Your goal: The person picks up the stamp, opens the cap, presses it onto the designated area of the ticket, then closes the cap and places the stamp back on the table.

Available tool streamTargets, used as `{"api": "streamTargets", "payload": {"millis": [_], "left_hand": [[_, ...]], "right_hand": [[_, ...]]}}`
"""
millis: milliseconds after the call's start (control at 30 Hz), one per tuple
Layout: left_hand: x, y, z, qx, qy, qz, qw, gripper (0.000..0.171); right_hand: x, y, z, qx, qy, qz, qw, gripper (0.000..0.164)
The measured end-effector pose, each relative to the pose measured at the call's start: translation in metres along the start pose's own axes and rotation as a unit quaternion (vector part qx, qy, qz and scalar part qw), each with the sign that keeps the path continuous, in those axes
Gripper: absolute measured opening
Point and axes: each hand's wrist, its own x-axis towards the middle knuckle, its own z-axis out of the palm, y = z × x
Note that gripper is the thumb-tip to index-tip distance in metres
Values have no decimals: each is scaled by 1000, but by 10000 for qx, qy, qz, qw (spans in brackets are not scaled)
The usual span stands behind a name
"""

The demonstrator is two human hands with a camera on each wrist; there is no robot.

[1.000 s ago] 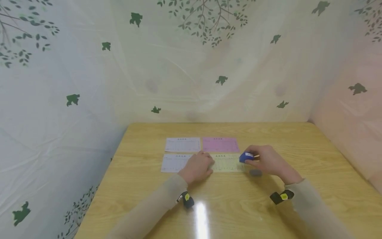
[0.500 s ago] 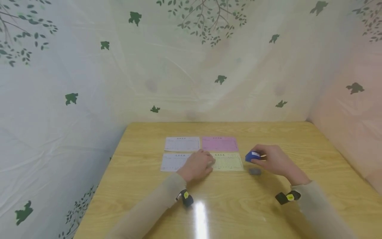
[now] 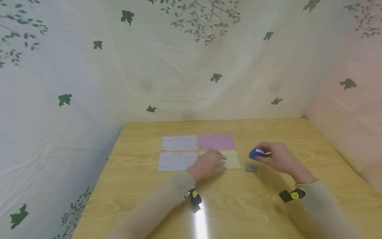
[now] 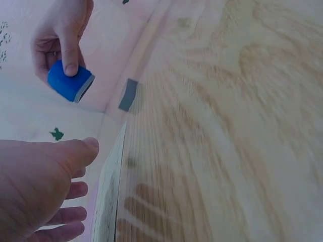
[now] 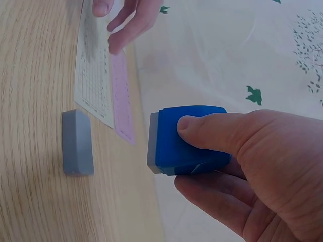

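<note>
My right hand [image 3: 279, 158] pinches a blue stamp [image 5: 189, 138] between thumb and fingers, holding it above the table, with its grey end facing away from the palm. Below it on the wood lies a small grey cap-like block [image 5: 77, 143], apart from the stamp. My left hand [image 3: 208, 163] hovers over the yellow printed slip [image 3: 232, 160] and hides much of it. In the left wrist view its fingers [image 4: 75, 190] are loosely extended and grip nothing; whether any fingertip touches the paper is hard to tell.
A pink slip [image 3: 217, 142] lies behind the yellow one. Two white slips, a rear one [image 3: 179, 143] and a front one [image 3: 177, 161], lie to the left. The wooden table [image 3: 143, 205] meets a leaf-patterned curtain [image 3: 179, 83] at the back.
My left hand has moved right over the yellow slip, uncovering the front white slip. My right hand has carried the stamp rightward, away from the yellow slip. The view has shifted slightly.
</note>
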Motion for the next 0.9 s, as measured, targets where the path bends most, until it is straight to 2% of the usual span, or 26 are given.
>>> {"api": "streamTargets", "payload": {"millis": [233, 533, 700, 900], "left_hand": [[22, 24, 7, -129, 135, 232, 9996, 38], [45, 56, 19, 363, 83, 455, 9983, 36], [53, 66, 26, 721, 174, 589, 9955, 35], [56, 70, 32, 952, 170, 562, 9937, 33]], "right_hand": [[-2, 1, -7, -25, 54, 20, 10000, 17], [-8, 3, -13, -66, 121, 40, 9999, 18], [-10, 5, -16, -153, 182, 44, 9997, 19], [-11, 4, -18, -199, 159, 28, 9997, 19]]}}
